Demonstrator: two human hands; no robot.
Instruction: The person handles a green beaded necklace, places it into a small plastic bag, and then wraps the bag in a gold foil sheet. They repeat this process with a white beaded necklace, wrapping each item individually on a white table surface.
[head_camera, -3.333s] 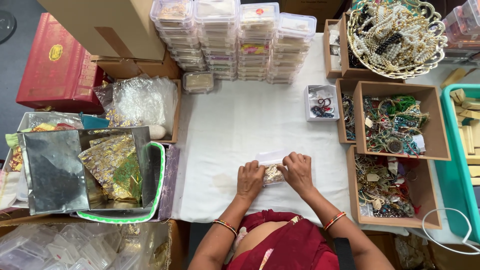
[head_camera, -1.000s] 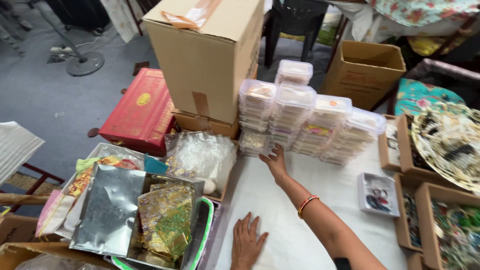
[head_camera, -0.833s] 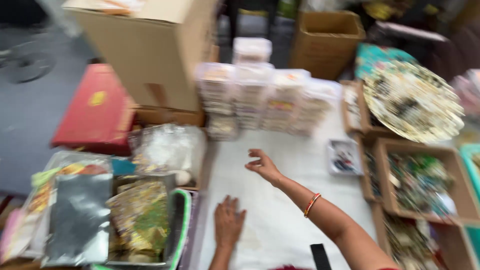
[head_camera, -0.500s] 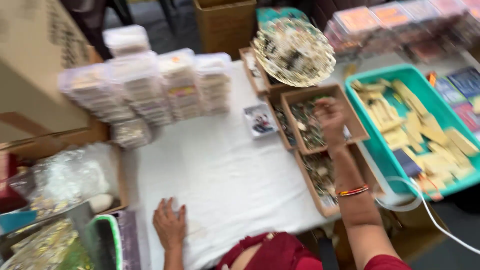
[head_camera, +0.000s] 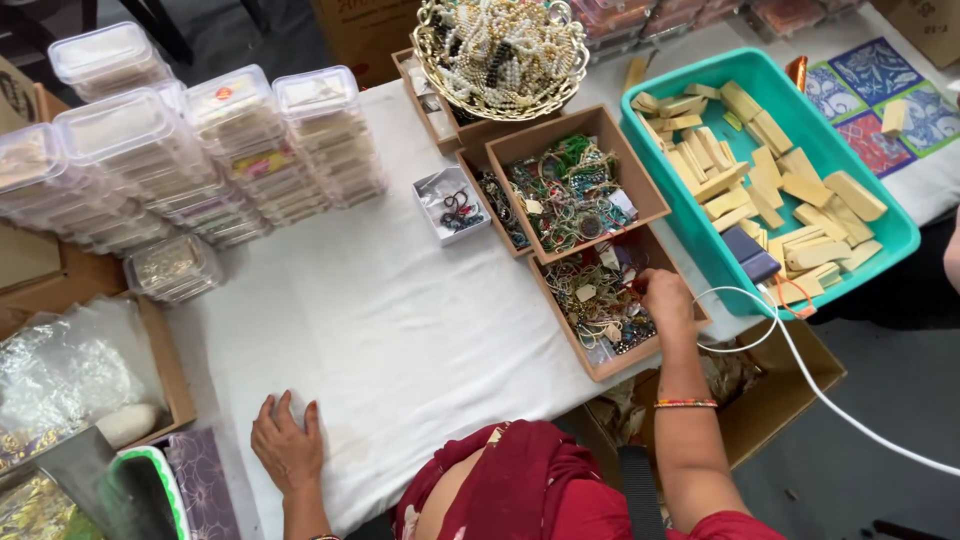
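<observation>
**Right hand picking from the near jewellery box; left hand braced on the tabletop**

1. Nearest the person, the left hand (head_camera: 288, 445) lies flat on the white tabletop (head_camera: 400, 330), fingers spread and holding nothing.

2. To the right, the right hand (head_camera: 665, 298) reaches into the near brown box (head_camera: 612, 365), which is filled with mixed beaded jewellery (head_camera: 595, 300). The fingers are curled down among the pieces. Whether they have closed on an item cannot be told: the fingertips are hidden by the back of the hand and the tangle.

3. Judged step: selection of a piece from this box. The next move likely calls for a pinch on one strand and a slow lift, since the strands appear intertwined.

4. Further out stand a second brown box (head_camera: 640, 175) of jewellery, a small white tray (head_camera: 428, 205), a teal tray (head_camera: 890, 245) of tan blocks, and a gold basket (head_camera: 500, 100) of pearl strands.

5. At the far left, stacks of clear lidded containers (head_camera: 200, 150); their contents are indistinct. A white cable (head_camera: 800, 360) leaves the frame at the right.
</observation>
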